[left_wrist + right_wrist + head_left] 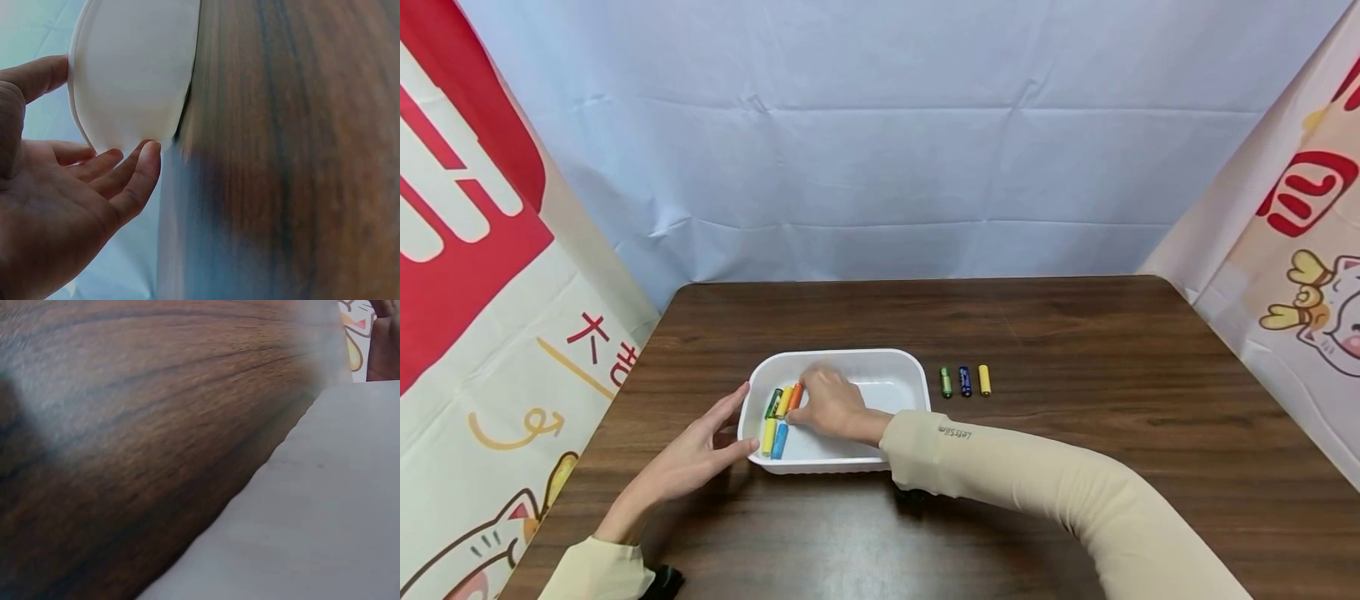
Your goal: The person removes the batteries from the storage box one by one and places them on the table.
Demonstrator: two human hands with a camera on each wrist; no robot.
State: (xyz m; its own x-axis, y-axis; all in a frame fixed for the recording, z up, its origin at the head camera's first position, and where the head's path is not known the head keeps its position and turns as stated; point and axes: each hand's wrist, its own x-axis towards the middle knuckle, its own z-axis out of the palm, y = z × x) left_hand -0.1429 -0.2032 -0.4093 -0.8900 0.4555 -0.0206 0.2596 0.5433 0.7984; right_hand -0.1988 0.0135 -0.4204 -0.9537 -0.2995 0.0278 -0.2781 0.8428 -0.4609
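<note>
1. Five batteries [784, 403] lie in the box [831, 467], left of centre.
2. Your right hand [833, 404] seems to be arranging the orange one [796, 395]; you can't tell its grip.
3. Your left hand [700, 450], fingers spread, touches the box; next likely needs careful squaring.

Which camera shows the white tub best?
The head view: it shows most of the white tub from above, with batteries inside. The left wrist view shows one outer end; the right wrist view, only part of a side.
</note>
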